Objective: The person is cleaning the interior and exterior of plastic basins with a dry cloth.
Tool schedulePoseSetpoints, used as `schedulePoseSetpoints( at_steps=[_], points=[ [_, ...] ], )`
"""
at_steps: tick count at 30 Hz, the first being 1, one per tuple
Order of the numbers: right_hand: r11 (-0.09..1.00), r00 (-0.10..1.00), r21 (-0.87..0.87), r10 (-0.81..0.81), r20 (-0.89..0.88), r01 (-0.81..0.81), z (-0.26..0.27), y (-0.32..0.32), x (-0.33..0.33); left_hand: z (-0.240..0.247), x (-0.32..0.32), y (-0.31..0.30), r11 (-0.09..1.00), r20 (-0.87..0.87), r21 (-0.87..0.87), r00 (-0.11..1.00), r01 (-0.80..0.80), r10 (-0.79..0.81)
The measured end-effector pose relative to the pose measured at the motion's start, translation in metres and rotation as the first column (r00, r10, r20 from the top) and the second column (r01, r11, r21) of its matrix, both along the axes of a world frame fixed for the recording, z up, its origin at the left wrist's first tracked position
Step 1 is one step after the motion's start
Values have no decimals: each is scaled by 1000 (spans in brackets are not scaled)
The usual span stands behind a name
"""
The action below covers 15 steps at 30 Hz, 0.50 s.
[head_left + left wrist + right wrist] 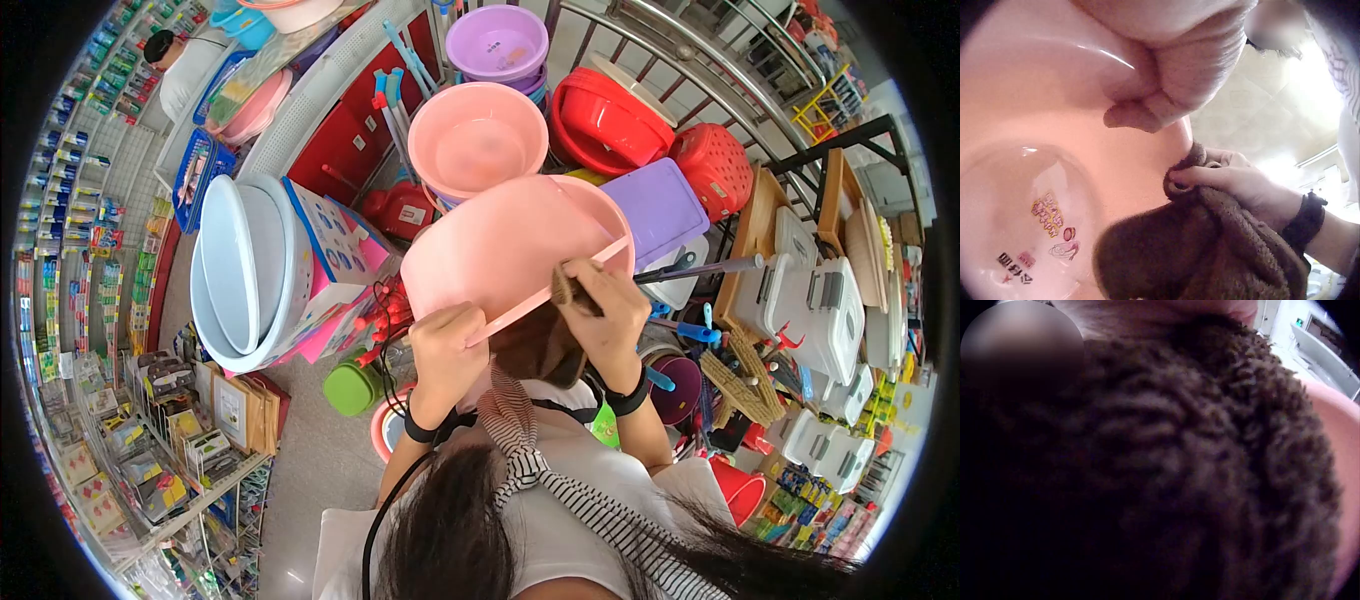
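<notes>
A pink plastic basin (500,235) is tilted up in front of the chest. My left hand (450,345) grips its near rim, the thumb over the inner side in the left wrist view. At the rim's right part, my right hand (610,312) pinches a brown fluffy cloth (1210,247). The cloth hangs down from those fingers and overlaps the basin's inside in the left wrist view. Printed stickers (1050,215) show on the basin's bottom. Brown pile (1166,456) fills most of the right wrist view and hides the fingers there.
More pink basins (478,135) are stacked just beyond, beside red basins (610,115) and a purple lid (650,208). Pale blue tubs (240,270) stand at left. Mop handles (700,268) stick out near the right hand. Shelves of goods (160,440) line the left side.
</notes>
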State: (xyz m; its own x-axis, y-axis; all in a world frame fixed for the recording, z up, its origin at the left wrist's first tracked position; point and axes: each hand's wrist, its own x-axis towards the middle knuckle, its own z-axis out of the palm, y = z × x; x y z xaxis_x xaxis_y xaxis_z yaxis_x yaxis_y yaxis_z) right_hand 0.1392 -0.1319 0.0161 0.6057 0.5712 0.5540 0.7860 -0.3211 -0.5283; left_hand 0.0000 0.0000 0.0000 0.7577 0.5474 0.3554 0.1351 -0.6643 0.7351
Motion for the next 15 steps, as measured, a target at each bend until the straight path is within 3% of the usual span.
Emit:
schedulePoseSetpoints(
  at_steps=[3, 5, 9, 15],
  points=[
    [993, 991, 9, -121, -54, 121, -2, -8, 9, 4, -4, 2, 999, 8, 44, 1000, -5, 5],
    [966, 950, 19, -251, -186, 259, -2, -15, 14, 8, -5, 3, 998, 72, 53, 997, 24, -28],
    [977, 977, 42, -208, -56, 210, 2, -6, 7, 5, -5, 10, 997, 82, 81, 997, -3, -4],
    [997, 999, 62, -39, 14, 38, 14, 9, -21, 6, 4, 6, 998, 76, -54, 997, 16, -11]
  ],
)
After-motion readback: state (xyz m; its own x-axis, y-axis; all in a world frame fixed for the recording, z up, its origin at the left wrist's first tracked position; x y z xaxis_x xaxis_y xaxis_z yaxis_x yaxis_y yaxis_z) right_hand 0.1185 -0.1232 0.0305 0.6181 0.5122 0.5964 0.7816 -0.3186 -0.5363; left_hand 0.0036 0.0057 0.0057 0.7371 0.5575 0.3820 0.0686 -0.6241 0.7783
